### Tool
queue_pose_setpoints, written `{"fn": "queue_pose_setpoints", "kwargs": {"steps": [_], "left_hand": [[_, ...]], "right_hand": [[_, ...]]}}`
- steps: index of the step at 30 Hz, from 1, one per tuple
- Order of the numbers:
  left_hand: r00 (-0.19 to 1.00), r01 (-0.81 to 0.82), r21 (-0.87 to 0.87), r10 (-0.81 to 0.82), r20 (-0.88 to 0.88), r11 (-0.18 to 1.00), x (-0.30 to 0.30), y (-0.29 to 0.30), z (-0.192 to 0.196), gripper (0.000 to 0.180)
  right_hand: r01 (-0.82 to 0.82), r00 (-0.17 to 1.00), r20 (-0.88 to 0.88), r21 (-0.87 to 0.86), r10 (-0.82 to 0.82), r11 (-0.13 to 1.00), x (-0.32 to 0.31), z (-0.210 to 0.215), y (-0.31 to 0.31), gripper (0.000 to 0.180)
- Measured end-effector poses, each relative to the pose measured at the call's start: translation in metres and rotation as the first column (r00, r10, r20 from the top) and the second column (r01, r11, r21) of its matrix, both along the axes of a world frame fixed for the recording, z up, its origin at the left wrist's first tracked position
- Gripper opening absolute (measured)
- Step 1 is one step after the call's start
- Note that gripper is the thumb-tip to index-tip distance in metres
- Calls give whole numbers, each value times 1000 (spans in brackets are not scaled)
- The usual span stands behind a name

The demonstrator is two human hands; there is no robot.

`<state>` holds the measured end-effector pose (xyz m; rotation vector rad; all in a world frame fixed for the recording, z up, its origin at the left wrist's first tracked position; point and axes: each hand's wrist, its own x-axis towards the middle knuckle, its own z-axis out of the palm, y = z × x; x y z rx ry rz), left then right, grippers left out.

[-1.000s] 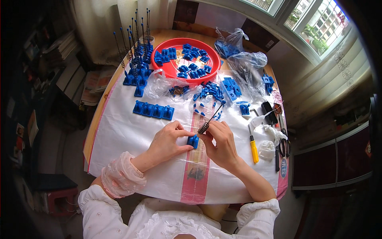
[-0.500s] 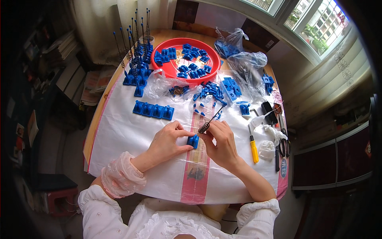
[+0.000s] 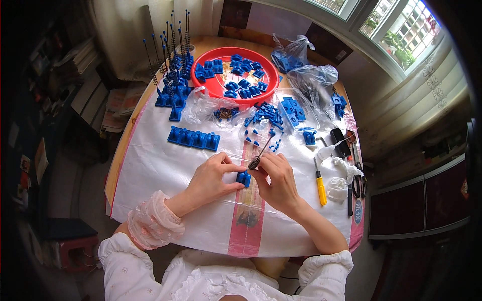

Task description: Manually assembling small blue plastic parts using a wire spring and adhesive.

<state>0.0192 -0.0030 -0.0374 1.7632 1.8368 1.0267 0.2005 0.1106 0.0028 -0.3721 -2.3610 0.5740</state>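
Between my hands a small blue plastic base (image 3: 244,178) rests on the white sheet. My left hand (image 3: 213,175) pinches it from the left with thumb and fingers. In my right hand (image 3: 275,179) is a black coil spring (image 3: 254,162), gripped low between thumb and fingertips just above the base. A thin rod with a blue tip rises from the spring, leaning to the far right. Whether the spring's lower end touches the base is hidden by my fingers. Left of there, a row of joined blue bases (image 3: 194,139) lies on the sheet.
A red round tray (image 3: 200,89) of blue parts stands at the back. Blue bases with upright springs (image 3: 173,90) crowd the far left. Loose blue pieces (image 3: 266,116) lie mid-table, near a clear tub (image 3: 312,118). A yellow-handled screwdriver (image 3: 321,189) and scissors (image 3: 357,185) lie at right.
The spring and its rod have tilted: the blue tip has swung left and stands more upright. My right hand has turned slightly with it; my left hand and the base stay put.
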Motion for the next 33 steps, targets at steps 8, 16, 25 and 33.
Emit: {"fn": "queue_pose_setpoints", "kwargs": {"steps": [8,16,25,33], "left_hand": [[1000,-3,-17,3,3,1000,0,-1,1,41],[1000,2,-11,-2,-13,1000,0,0,0,41],[1000,14,-17,-15,-15,1000,-1,1,3,41],[1000,12,-17,-13,-19,1000,0,-1,2,42]], "right_hand": [[11,1000,-13,-53,-12,999,0,-4,-2,17],[23,1000,-8,-143,-24,990,0,-5,-2,14],[29,999,-8,-202,-31,979,1,-5,-2,13],[35,999,23,-188,-31,982,2,-4,-1,12]]}}
